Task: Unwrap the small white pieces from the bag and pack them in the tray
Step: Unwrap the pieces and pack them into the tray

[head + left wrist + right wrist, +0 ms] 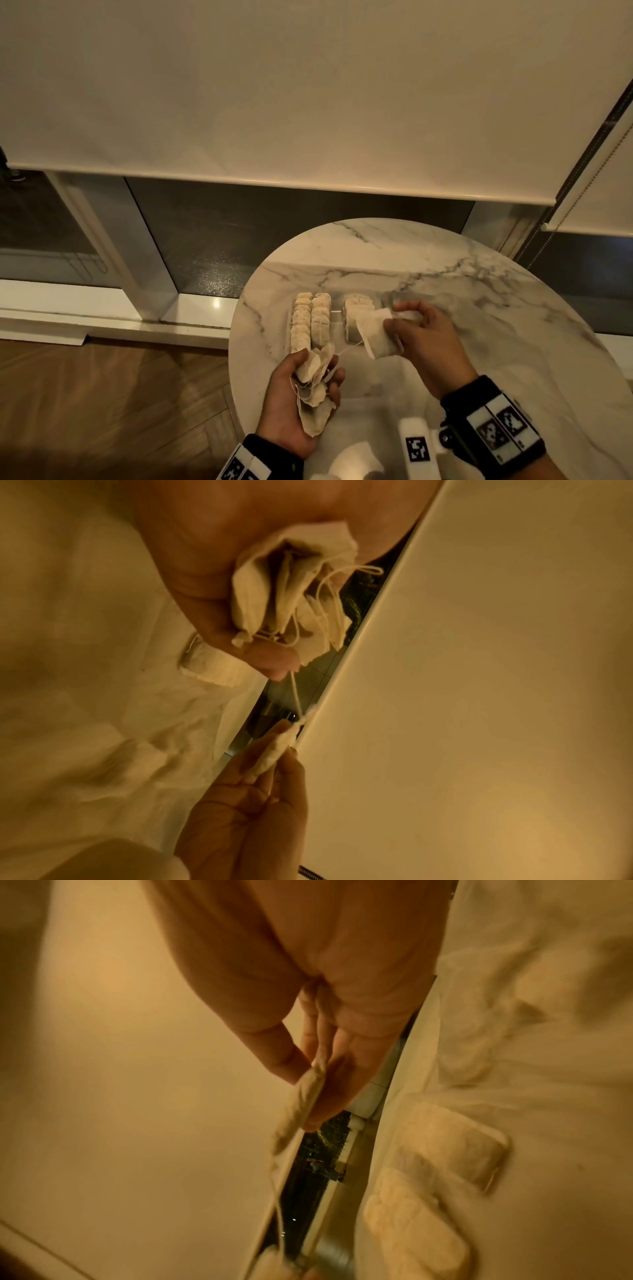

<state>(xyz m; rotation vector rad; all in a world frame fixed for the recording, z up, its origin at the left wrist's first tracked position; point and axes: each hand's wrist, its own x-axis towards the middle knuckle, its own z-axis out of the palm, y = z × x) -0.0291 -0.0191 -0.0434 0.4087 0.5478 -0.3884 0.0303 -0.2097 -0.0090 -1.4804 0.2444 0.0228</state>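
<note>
My left hand [308,387], palm up at the table's left edge, grips a crumpled bundle of white tea bags [317,383] with loose strings; the left wrist view shows the bundle [294,596] in the palm. My right hand [407,325] pinches one flat tea bag [373,334] between thumb and fingers just right of the tray. A thin string [296,693] runs from this bag [274,753] to the bundle. The clear tray [337,311] holds two full rows of bags [310,318] and a shorter third row [356,306].
Everything sits on a round marble table [445,267] whose left edge drops to a wooden floor [102,394]. A clear plastic bag [376,394] lies at the front, with a white piece [356,455] near it. A roller blind [308,85] hangs behind.
</note>
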